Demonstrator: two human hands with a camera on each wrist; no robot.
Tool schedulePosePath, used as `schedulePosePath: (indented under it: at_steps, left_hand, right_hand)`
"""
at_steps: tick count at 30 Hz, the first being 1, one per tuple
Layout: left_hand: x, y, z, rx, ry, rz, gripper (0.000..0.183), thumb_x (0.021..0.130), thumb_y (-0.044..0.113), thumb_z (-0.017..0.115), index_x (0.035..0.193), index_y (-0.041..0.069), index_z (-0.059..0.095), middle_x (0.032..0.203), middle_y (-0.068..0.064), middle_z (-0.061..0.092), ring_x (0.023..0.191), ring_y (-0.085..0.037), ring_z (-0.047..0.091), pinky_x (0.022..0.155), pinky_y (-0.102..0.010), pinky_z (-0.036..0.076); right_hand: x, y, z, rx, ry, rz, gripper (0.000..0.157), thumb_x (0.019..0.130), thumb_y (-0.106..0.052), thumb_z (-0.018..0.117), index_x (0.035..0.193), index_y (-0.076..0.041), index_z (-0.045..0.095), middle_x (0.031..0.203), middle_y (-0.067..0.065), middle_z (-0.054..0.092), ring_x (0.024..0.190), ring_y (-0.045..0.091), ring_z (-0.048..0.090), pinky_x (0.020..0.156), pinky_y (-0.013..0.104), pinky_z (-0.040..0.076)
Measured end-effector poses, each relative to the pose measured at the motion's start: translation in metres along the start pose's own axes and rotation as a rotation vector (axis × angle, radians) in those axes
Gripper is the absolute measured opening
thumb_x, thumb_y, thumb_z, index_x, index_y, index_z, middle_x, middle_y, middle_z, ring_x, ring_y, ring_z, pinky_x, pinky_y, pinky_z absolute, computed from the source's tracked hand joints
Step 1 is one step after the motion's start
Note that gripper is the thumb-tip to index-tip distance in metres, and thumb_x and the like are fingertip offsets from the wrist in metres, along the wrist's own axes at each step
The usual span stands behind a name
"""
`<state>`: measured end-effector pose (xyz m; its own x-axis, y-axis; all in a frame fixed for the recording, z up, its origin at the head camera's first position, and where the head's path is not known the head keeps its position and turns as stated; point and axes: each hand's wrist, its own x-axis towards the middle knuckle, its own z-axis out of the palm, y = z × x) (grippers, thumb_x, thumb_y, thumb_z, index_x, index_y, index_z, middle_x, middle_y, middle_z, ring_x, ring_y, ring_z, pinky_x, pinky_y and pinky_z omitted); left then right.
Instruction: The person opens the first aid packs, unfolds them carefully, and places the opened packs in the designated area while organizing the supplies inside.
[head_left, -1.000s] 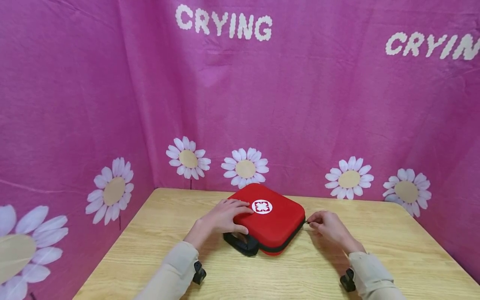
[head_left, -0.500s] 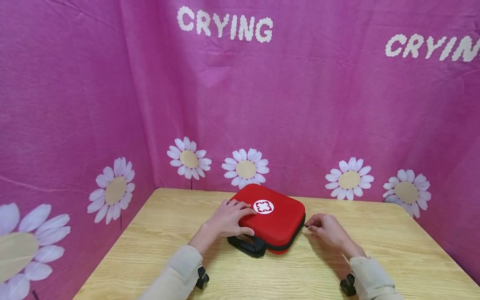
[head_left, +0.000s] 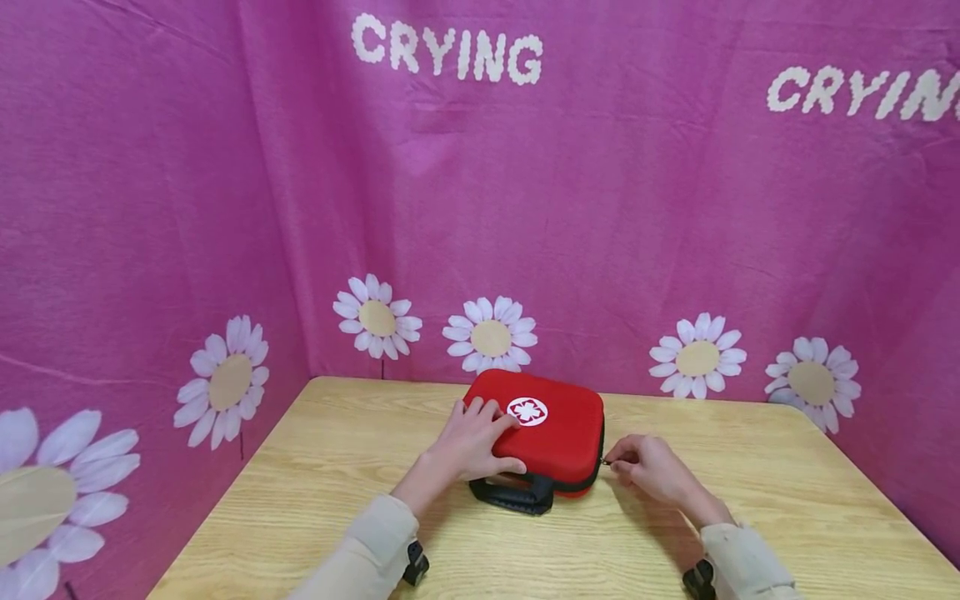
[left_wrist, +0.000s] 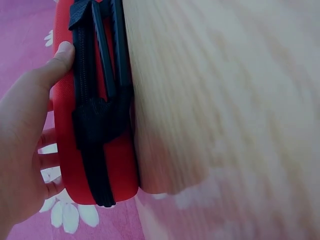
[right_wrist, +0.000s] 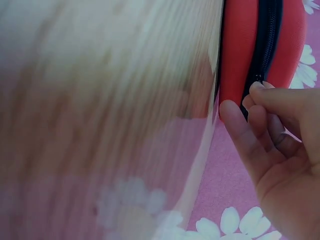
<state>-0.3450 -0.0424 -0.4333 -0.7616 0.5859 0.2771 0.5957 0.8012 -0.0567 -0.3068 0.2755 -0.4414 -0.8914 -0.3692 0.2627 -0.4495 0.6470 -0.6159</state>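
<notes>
A red hard-shell case [head_left: 558,442] with a white round emblem lies flat on the table, lid down along its black zipper. My left hand [head_left: 474,442] rests on the lid's left part with fingers spread; in the left wrist view its thumb [left_wrist: 64,52] presses the edge beside the zipper [left_wrist: 86,70]. The black carry handle [head_left: 517,498] faces me below that hand. At the case's right side, my right hand [head_left: 651,467] pinches the zipper pull [head_left: 604,462] between thumb and index finger. The right wrist view shows the zipper track [right_wrist: 268,40] running up to those fingertips.
The case sits toward the back of a light wood table [head_left: 360,442]. Behind and to the left hangs a magenta curtain [head_left: 600,208] with daisies and white lettering. Each wrist wears a small black camera [head_left: 416,563] at the cuff.
The case has turned counterclockwise under my left hand, its handle swinging toward me. My left hand has shifted right, and my right hand with the zipper pull has come slightly nearer and left.
</notes>
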Motion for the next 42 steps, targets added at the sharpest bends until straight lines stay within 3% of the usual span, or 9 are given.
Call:
schedulePosePath:
  at_steps: [6,12,17,21,31,42]
  left_hand:
    - [-0.004,-0.005,-0.002,-0.047,-0.028,0.024,0.067,0.080,0.072,0.063,0.134,0.032,0.058,0.125,0.001,0.054,0.115,-0.017,0.046,0.100,-0.044,0.038]
    - [-0.010,-0.025,-0.013,-0.215,-0.098,0.025,0.066,0.082,0.065,0.066,0.137,0.030,0.056,0.140,0.002,0.050,0.130,-0.018,0.043,0.111,-0.046,0.034]
    - [-0.017,-0.041,-0.020,-0.335,-0.200,0.047,0.070,0.081,0.059,0.070,0.143,0.030,0.052,0.157,0.002,0.038,0.147,-0.024,0.030,0.120,-0.051,0.023]
    - [-0.021,-0.047,-0.019,-0.364,-0.254,0.082,0.071,0.082,0.057,0.071,0.145,0.031,0.049,0.160,0.003,0.034,0.151,-0.024,0.024,0.121,-0.052,0.021]
    - [-0.024,-0.049,-0.012,-0.321,-0.163,0.069,0.067,0.082,0.058,0.071,0.141,0.032,0.055,0.156,0.003,0.042,0.147,-0.025,0.032,0.117,-0.055,0.027]
    - [-0.023,-0.045,-0.010,-0.254,-0.144,0.039,0.069,0.082,0.065,0.067,0.143,0.036,0.053,0.157,0.008,0.041,0.149,-0.021,0.032,0.111,-0.050,0.032]
  right_hand:
    - [0.003,0.003,0.001,-0.038,0.010,-0.005,0.006,0.085,0.005,0.067,0.088,0.003,0.071,0.079,0.009,0.071,0.060,0.005,0.059,0.055,0.021,0.049]
    - [0.006,0.009,-0.002,-0.111,0.041,0.051,0.008,0.085,0.003,0.067,0.088,-0.001,0.073,0.082,0.005,0.071,0.062,0.004,0.056,0.057,0.021,0.048]
    - [0.009,0.015,-0.006,-0.044,0.033,0.139,0.010,0.087,0.006,0.062,0.092,0.004,0.071,0.081,0.010,0.069,0.060,0.011,0.056,0.052,0.024,0.047]
    - [0.011,0.017,-0.007,0.003,0.030,0.190,0.012,0.089,0.007,0.059,0.093,0.006,0.070,0.080,0.011,0.068,0.063,0.016,0.057,0.052,0.025,0.047]
    - [0.016,0.014,-0.008,0.019,0.024,0.210,0.012,0.090,0.005,0.060,0.096,0.006,0.070,0.084,0.013,0.069,0.065,0.019,0.060,0.054,0.026,0.050]
    - [0.005,0.012,-0.011,-0.076,0.051,0.135,0.009,0.087,0.002,0.065,0.091,0.001,0.073,0.080,0.007,0.070,0.056,0.010,0.055,0.052,0.023,0.047]
